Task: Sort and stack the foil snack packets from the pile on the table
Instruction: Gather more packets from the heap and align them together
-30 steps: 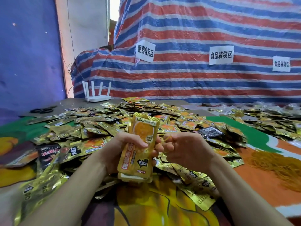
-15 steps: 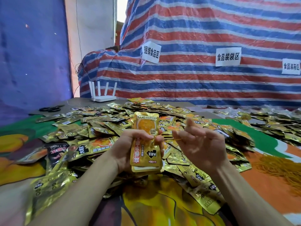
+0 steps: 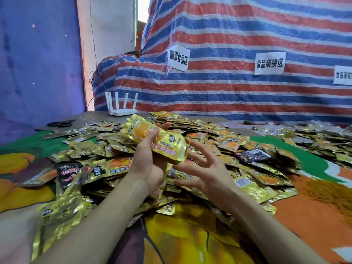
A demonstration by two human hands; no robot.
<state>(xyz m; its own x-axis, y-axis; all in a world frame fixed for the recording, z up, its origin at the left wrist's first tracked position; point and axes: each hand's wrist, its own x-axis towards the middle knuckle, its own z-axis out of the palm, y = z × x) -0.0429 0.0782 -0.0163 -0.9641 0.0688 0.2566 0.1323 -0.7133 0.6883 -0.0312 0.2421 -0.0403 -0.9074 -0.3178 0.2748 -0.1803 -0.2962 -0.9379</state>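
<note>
Our left hand (image 3: 150,164) curls around a small stack of packets (image 3: 162,141), thumb across the top, holding it tilted above the pile (image 3: 230,147). Each packet is shiny gold foil with an orange picture and a black label. Our right hand (image 3: 207,168) hovers just beside the stack, fingers spread, gripping nothing. Beneath lies a tablecloth (image 3: 314,225) printed in green, orange and yellow. Behind hangs a red, blue and white striped tarp (image 3: 247,96), with a white router (image 3: 122,111) at the far edge.

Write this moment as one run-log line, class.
left hand: grips packet stack | right hand: fingers spread beside stack, holds nothing | pile: loose packets behind hands
</note>
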